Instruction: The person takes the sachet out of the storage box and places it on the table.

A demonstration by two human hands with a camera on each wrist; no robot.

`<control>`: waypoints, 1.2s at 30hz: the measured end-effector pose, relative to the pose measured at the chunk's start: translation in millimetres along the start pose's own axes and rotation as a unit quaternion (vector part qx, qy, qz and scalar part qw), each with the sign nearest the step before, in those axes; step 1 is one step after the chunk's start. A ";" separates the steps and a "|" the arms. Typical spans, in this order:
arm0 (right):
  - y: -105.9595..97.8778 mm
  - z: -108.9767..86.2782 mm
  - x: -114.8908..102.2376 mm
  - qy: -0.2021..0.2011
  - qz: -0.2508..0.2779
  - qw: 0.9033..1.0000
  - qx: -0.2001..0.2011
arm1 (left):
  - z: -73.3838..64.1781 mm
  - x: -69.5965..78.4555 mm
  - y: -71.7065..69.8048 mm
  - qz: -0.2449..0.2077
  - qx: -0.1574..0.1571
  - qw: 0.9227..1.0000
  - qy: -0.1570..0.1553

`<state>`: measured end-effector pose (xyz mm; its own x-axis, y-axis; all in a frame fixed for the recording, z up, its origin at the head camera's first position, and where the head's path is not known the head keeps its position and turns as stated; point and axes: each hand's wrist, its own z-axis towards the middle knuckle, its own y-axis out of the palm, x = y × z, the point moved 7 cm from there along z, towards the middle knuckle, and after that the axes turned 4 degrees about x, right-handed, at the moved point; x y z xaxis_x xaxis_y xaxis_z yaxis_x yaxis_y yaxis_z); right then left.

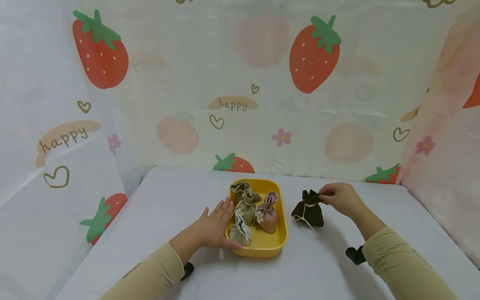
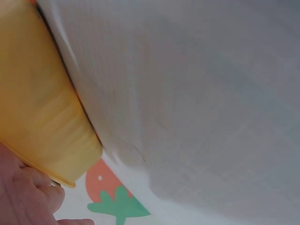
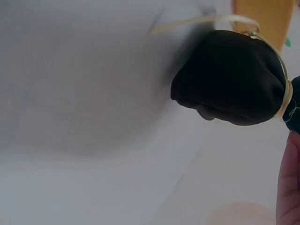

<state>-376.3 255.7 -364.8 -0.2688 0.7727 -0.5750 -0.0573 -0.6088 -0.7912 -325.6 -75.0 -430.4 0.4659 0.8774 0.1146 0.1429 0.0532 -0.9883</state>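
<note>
My right hand point(image 1: 345, 200) pinches the gathered top of a dark brown drawstring pouch point(image 1: 309, 213), to the right of the yellow tray point(image 1: 262, 252). In the right wrist view the pouch point(image 3: 229, 77) hangs by its neck, its pale cord tied around it, with a fingertip at the top edge. My left hand point(image 1: 213, 227) rests against the tray's left side, fingers straight along the rim and thumb by the front corner. Inside the tray sit a khaki pouch point(image 1: 247, 208), another khaki one behind it, a pink pouch point(image 1: 268, 216) and a pale grey pouch point(image 1: 240, 231).
The tray stands on a white-covered table point(image 1: 180, 191). Behind it rises a cloth backdrop point(image 1: 240, 62) printed with strawberries, and more cloth hangs at both sides. Black wrist-worn pieces point(image 1: 355, 255) show beneath the sleeves.
</note>
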 end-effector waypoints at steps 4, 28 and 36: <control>3.5 -0.9 3.7 -0.002 -0.006 1.000 -0.006 | -0.7 0.7 -0.8 -0.003 0.002 1.000 0.002; -18.1 -4.5 8.2 0.002 -0.046 0.998 0.030 | -1.4 0.4 -1.2 -0.012 0.001 1.000 -0.002; -21.9 -4.4 7.3 -0.003 -0.029 0.999 0.034 | 0.3 -0.8 0.7 -0.009 -0.001 1.000 -0.003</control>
<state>-372.8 275.4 -352.6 -0.2682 0.8059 -0.5278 -0.1377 -0.5744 -0.8069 -326.1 -75.6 -431.2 0.4586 0.8787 0.1326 0.1535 0.0687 -0.9858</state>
